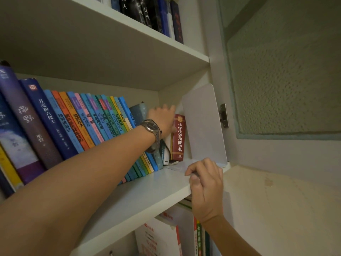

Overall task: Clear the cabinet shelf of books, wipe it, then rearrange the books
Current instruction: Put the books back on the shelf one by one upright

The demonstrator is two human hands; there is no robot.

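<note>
The left hand [162, 117] (wristwatch on) reaches behind the red hardback dictionary [179, 137], fingers hidden; the right hand [206, 183] curls over the white shelf [147, 191] edge.

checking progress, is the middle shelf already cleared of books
No, a long row of books stands on the shelf, and the left hand reaches at the red dictionary.

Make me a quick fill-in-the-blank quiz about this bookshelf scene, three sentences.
1. The left hand, with a ____ on its wrist, reaches the books.
2. The right hand grips the front edge of the white ____.
3. The red dictionary stands beside a white ____.

Missing words: watch; shelf; bookend
</note>
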